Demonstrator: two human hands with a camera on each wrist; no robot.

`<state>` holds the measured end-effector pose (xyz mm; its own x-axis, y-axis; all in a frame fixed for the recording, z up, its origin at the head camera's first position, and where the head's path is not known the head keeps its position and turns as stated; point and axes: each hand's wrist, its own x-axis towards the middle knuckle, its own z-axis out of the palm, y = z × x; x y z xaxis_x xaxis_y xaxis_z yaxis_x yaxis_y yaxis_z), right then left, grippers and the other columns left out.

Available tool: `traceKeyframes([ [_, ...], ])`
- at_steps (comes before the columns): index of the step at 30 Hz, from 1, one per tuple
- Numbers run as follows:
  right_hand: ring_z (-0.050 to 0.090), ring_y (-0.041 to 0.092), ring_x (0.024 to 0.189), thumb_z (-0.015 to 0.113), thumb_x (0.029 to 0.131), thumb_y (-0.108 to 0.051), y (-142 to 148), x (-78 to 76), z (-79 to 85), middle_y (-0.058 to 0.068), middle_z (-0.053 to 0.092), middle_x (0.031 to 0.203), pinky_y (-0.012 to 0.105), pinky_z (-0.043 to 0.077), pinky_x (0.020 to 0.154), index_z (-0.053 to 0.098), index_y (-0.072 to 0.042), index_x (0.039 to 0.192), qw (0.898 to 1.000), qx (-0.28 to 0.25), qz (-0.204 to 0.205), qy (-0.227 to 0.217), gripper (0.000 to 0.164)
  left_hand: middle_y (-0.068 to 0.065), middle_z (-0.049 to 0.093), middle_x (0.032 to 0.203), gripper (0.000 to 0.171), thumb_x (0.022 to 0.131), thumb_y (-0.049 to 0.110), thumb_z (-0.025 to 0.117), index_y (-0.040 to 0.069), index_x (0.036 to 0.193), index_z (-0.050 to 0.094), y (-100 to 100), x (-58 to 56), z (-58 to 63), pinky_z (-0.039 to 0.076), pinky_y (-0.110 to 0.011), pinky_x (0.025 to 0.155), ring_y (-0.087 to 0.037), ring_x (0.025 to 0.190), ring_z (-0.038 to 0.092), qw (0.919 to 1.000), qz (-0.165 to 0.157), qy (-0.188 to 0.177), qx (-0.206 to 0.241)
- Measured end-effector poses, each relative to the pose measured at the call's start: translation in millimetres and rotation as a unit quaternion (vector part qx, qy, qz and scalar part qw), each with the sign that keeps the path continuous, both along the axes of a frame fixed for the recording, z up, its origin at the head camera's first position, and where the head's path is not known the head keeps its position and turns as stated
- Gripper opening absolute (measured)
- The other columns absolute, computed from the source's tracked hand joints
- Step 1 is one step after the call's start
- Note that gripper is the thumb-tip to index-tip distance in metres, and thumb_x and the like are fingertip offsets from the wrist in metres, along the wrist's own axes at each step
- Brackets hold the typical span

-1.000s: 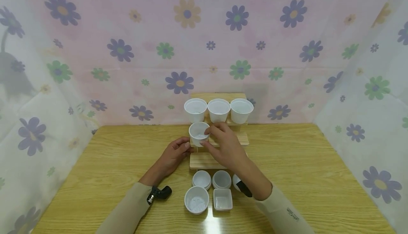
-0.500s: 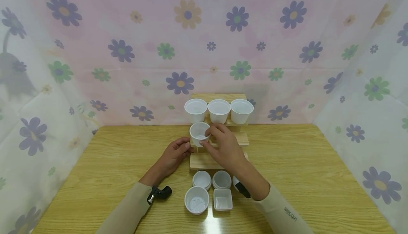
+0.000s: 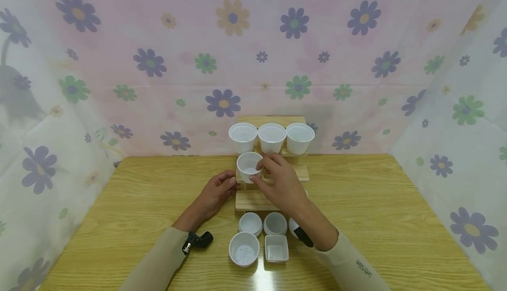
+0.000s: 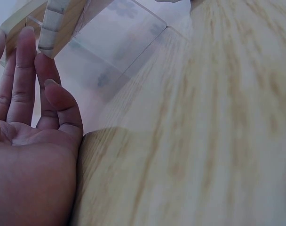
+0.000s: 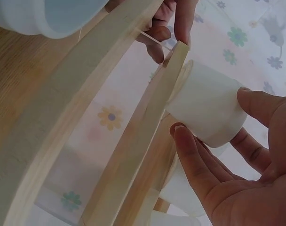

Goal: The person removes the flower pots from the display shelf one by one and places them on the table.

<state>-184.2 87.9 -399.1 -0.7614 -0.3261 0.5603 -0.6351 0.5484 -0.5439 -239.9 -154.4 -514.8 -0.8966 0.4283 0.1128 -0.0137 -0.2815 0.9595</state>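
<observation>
My right hand (image 3: 282, 185) pinches a white round cup (image 3: 246, 174) at its right side, thumb in front and a finger at the rim. The cup stands upright at the left end of a middle tier of a wooden stepped stand (image 3: 253, 200). In the right wrist view, thumb and fingers are spread round the cup (image 5: 209, 103), whose base is on the tier's board. My left hand (image 3: 215, 194) holds the left end of that tier. In the left wrist view, its fingertips touch the board edge (image 4: 51, 33), with the palm beside the tabletop.
Three white cups (image 3: 271, 139) stand in a row on the tier behind. In front of the stand are several small white containers, among them a larger round one (image 3: 244, 249) and a square one (image 3: 277, 249). Another is partly hidden by the right wrist. Flowered cloth (image 3: 178, 75) surrounds the table.
The cup in my right hand has shifted slightly to the right along its tier, the right fingers moving with it. My left hand has stayed at the stand's end.
</observation>
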Motion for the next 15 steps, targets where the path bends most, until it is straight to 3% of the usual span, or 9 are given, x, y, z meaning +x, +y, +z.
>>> traceKeyframes([
  [15,0.067,0.025,0.106,0.088,0.089,-0.010,4.7,10.7,5.4,0.010,0.064,0.123,0.040,0.062,0.087,0.067,-0.006,0.102,1.000,-0.001,-0.008,-0.005,0.025,0.006,0.071,0.109,0.016,0.113,0.017,0.056,0.021,0.121,0.069,1.5,-0.5,0.3,0.056,-0.027,0.093,-0.010,0.102,0.068,0.9999,-0.007,0.012,-0.003],
])
